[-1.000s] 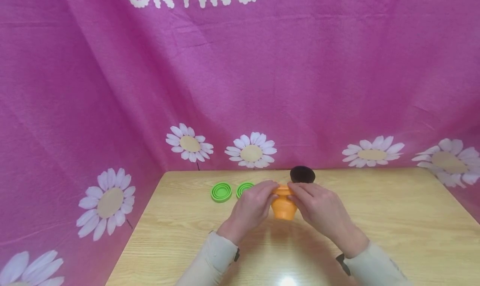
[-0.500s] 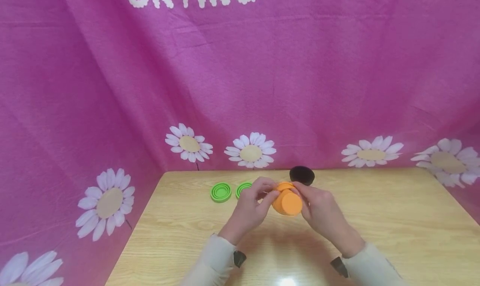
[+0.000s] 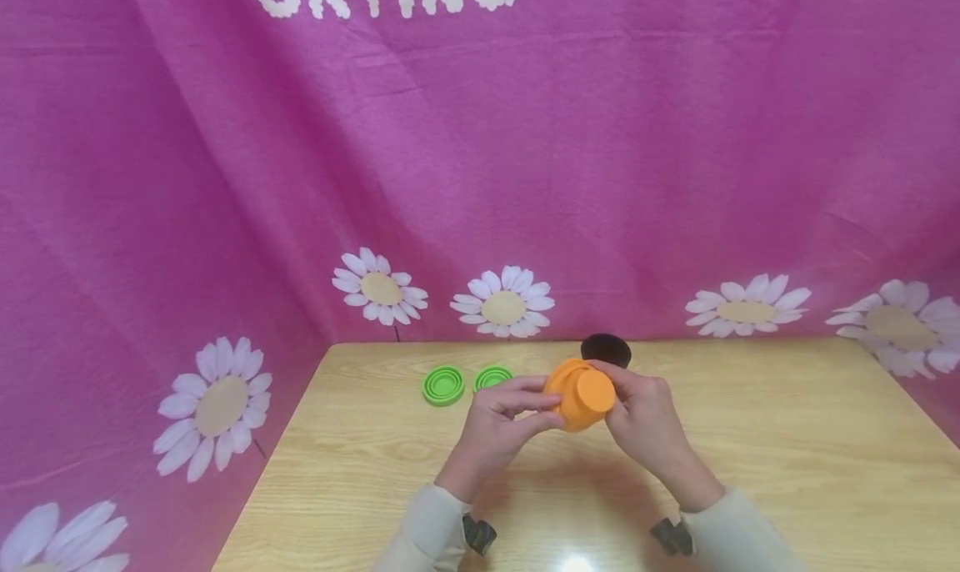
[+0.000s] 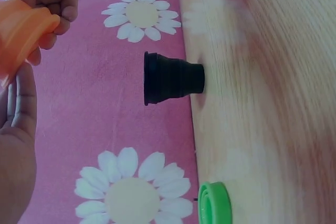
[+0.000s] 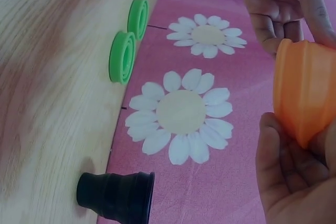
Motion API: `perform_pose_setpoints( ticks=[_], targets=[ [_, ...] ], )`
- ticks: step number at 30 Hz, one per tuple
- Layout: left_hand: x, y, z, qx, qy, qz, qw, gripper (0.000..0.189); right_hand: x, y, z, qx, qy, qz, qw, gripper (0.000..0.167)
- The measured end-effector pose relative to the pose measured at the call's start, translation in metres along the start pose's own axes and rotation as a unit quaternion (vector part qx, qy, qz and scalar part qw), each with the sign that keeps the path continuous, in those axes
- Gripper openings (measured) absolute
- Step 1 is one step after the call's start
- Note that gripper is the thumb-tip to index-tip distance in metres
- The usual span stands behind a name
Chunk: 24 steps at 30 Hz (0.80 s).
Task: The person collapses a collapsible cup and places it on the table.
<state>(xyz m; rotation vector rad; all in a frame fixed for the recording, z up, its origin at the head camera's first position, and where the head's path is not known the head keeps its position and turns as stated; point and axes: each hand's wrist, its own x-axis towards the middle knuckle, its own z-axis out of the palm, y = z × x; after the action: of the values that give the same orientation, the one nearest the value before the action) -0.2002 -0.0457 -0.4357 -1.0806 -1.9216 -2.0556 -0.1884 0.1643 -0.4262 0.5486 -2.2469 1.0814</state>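
Both hands hold an orange collapsible cup (image 3: 576, 407) above the table, its sections pulled out. Its round base faces the head camera and the mouth is turned away. My left hand (image 3: 501, 422) grips the rim side with fingers and thumb. On the other side, my right hand (image 3: 651, 415) pinches the cup near the rim and base. In the right wrist view the cup (image 5: 307, 90) shows stepped rings between the two hands. Behind it, a black collapsible cup (image 4: 170, 78) stands extended and upright on the table, mouth up.
Two green collapsible cups, folded flat, lie on the table (image 3: 360, 472) to the left: one (image 3: 443, 386) fully visible, the other (image 3: 492, 378) close to my left hand. A pink cloth (image 3: 600, 180) with daisies hangs behind and along the left side.
The orange cup has tilted from upright, so its base now points toward the head camera and rightward. Both hands have shifted their grip around it; the black and green cups stay put.
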Motion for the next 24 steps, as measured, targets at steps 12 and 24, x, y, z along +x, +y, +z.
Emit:
perform_pose_setpoints(
  ticks=[12,24],
  targets=[
    [0.003,-0.004,0.006,0.229,0.070,0.108,0.9649,0.022,0.004,0.004,0.010,-0.002,0.033,-0.027,0.9991,0.021],
    [0.006,-0.008,0.007,0.183,0.193,-0.084,0.9604,0.014,-0.003,0.004,0.011,0.273,-0.026,0.127,0.9531,0.023]
  ],
)
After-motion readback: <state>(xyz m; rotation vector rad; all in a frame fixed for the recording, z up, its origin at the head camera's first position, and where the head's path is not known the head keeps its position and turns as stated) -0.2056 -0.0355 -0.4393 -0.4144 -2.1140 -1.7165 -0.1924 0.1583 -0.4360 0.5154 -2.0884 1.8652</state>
